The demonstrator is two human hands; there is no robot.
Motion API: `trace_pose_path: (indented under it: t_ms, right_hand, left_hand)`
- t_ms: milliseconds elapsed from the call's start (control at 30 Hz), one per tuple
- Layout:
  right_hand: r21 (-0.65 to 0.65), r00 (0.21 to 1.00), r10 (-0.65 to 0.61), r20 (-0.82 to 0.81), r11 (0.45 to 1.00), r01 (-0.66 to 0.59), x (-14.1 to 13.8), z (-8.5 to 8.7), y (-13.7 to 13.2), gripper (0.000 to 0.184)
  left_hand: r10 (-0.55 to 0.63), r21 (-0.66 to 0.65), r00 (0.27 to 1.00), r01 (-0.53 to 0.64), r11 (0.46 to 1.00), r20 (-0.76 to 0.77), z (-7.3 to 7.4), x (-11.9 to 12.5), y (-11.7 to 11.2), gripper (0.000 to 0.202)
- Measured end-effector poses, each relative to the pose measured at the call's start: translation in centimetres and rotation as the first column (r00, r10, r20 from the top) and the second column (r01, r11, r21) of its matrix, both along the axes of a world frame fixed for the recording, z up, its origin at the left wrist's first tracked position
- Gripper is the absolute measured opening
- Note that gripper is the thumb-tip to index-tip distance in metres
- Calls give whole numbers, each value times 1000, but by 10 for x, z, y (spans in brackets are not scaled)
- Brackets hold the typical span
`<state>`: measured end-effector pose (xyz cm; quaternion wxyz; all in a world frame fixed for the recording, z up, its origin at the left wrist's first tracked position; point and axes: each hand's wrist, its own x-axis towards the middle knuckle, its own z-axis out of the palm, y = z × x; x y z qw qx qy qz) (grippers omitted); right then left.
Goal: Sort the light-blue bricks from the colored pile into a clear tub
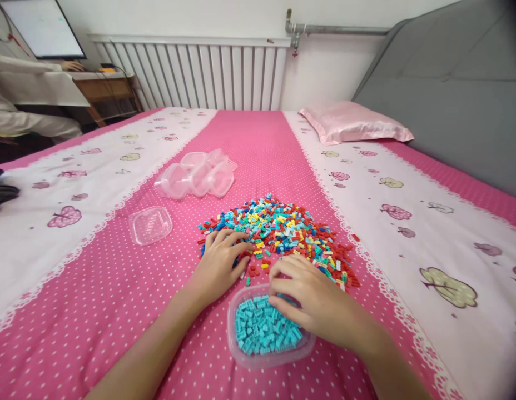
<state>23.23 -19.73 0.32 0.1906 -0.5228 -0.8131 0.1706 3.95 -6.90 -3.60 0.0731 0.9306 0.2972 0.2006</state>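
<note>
Bricks (pixel 278 225) in many colours heaped on a pink bed, with light-blue ones (pixel 266 328) in a tub

Both hands were at the near side of the heap. The left hand (pixel 222 261) lay palm down over its near left edge, fingers loosely spread and bent, the thumb a little apart from them; whether it had hold of a brick could not be told. The right hand (pixel 303 289) was over the far right corner of the clear tub (pixel 270 362), its fingers half curled and the thumb reaching across the light-blue bricks. Whether a brick was between those fingertips could not be told either.

The tub stood on the bed (pixel 258 139) just near of the heap, and a few loose bricks lay between the two. A clear lid (pixel 152 225) lay flat to the left of the heap, with a cluster of clear containers (pixel 195 175) farther off. On the far right was a pink pillow (pixel 353 122). Beyond the bed's far edge, a radiator (pixel 191 72) ran along the wall. At far left, another person's hand (pixel 72 65) rested on a table below a lit screen (pixel 41 28).
</note>
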Motion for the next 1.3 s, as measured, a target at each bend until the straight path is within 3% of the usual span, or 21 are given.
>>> trace_pose_path:
  t_ms: [133,300,700,933,1100,1300]
  right_hand:
    - [2,1000,-1,2,1000,1,0,0,1,13]
    - [-2,1000,10,23,1000,-9,0,1,1,14]
    - [-16,1000,9,13,1000,-8,0,1,1,14]
    - [-12,1000,11,13,1000,-11,0,0,1,13]
    - [-10,1000,15,11,1000,-14,0,-1,0,13]
    - [-16,1000,15,21,1000,-15,0,-1,0,14]
  left_hand:
    - [21,18,1000,-20,1000,-14,1,0,-1,18]
    - [125,64,992,-126,990,16,1,-1,-1,34]
    - [202,88,979,-199,976,-28,2,-3,3,27]
    - [150,101,986,-142,985,-79,5,-1,-1,26]
    - [60,74,996,-55,996,-68,4,-1,1,24]
    - [30,49,999,-28,998,-38,2,-1,2,26]
